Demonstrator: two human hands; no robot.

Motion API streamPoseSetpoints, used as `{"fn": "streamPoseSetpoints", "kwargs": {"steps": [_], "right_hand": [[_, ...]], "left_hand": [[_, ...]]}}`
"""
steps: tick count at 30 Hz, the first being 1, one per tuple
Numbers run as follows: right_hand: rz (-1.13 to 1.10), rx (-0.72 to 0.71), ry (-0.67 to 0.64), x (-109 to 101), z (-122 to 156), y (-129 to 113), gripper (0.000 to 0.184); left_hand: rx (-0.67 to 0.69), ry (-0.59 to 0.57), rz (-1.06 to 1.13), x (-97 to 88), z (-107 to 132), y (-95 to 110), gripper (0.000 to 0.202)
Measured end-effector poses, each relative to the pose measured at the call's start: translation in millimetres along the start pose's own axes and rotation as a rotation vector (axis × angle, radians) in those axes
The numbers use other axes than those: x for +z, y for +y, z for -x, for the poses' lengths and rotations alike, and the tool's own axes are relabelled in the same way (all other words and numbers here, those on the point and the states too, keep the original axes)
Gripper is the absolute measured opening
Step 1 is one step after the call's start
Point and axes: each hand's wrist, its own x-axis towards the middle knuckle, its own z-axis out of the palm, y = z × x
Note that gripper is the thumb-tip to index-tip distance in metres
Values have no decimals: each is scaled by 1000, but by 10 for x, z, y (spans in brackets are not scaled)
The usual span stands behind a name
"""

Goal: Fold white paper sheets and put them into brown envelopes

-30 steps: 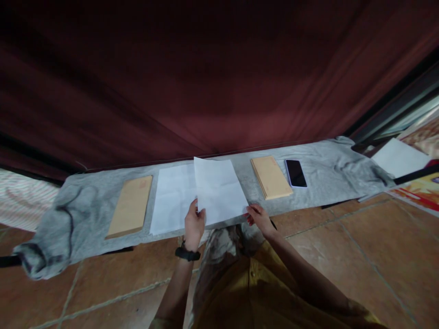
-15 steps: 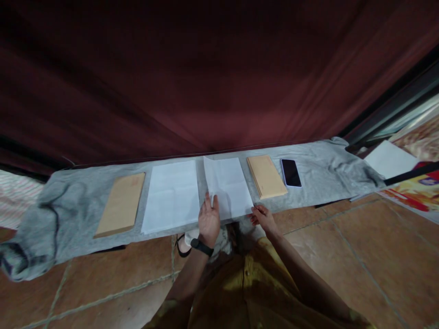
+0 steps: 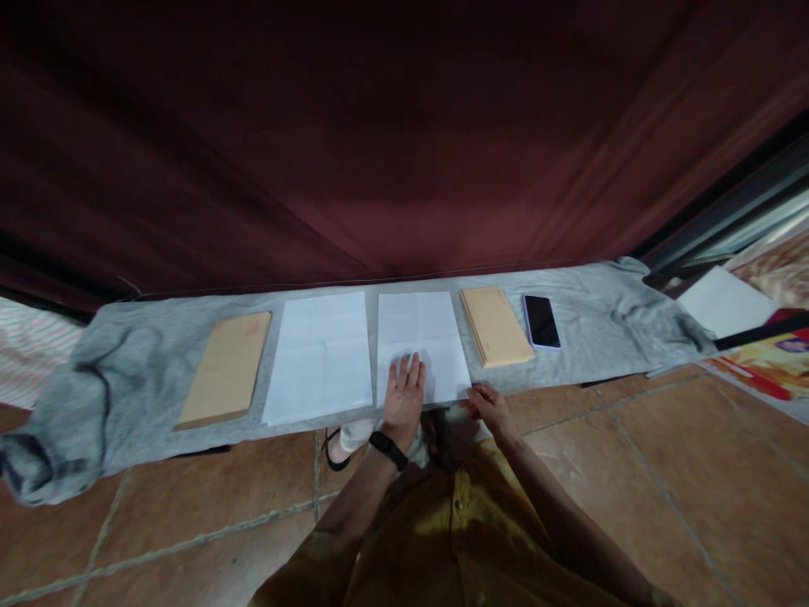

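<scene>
In front of me a folded sheet of white paper (image 3: pixel 418 324) lies flat on the grey cloth. My left hand (image 3: pixel 404 396), with a dark band on its wrist, rests palm down on its near part, fingers stretched out. At the sheet's near right corner, my right hand (image 3: pixel 488 406) pinches the paper between thumb and fingers. Just left of this sheet is a wider stack of white paper (image 3: pixel 321 356) with faint creases. To the right lies a stack of brown envelopes (image 3: pixel 496 327).
Another pile of brown envelopes (image 3: pixel 226 367) lies at the left on the grey cloth (image 3: pixel 152 354). A phone (image 3: pixel 542 321) with a dark screen sits right of the envelopes. Behind hangs a dark red curtain (image 3: pixel 404 169). Below is a tiled floor (image 3: pixel 253 489).
My left hand has turned palm down and moved right onto the sheet. The sheet's raised left edge now lies flat. My right hand stays at the near right corner.
</scene>
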Motion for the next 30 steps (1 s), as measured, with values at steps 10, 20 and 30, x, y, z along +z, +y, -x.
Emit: {"fn": "streamPoseSetpoints", "kwargs": {"steps": [10, 20, 30], "right_hand": [[-24, -8, -8, -3, -26, 49, 34], [-83, 13, 20, 44, -66, -121, 22], [-97, 18, -36, 101, -115, -121, 22]], "left_hand": [[29, -62, -101, -36, -19, 8, 61], [80, 62, -61, -47, -7, 34, 61], [205, 8, -70, -32, 82, -142, 69]]}}
